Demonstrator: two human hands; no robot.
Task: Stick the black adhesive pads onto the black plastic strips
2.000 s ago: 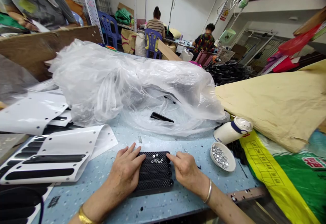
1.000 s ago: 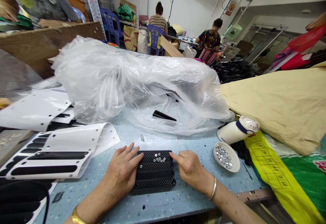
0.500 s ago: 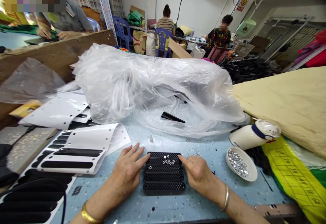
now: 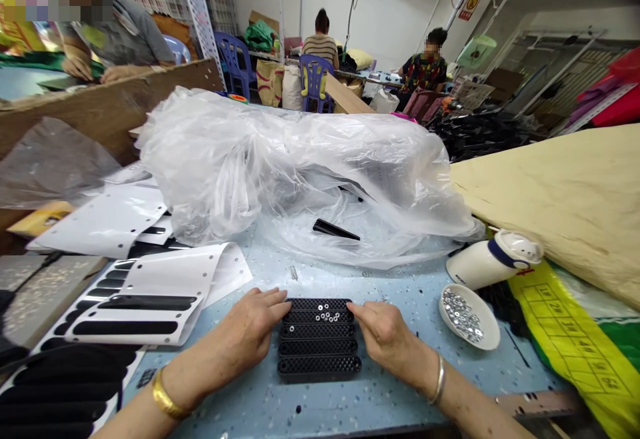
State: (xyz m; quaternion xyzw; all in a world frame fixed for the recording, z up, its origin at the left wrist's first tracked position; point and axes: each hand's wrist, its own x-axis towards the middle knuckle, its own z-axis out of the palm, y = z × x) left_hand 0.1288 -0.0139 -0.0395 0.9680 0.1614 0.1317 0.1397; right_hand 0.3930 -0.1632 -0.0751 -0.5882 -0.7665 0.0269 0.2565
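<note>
both hands, left hand (image 4: 250,332) and right hand (image 4: 385,336), loosely open, fingertips against the black grille (image 4: 319,346)

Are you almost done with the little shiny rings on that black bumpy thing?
Not very far. Only a few small washers lie on the black perforated strips. Left hand and right hand press the strips' ends. Many washers wait in the white dish.

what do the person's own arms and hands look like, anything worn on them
Both forearms are bare, with no sleeves or gloves in view. The left hand has a broad gold bangle on its wrist. The right hand has a thinner silver bangle on its wrist. No rings or markings can be made out on the fingers.
</note>
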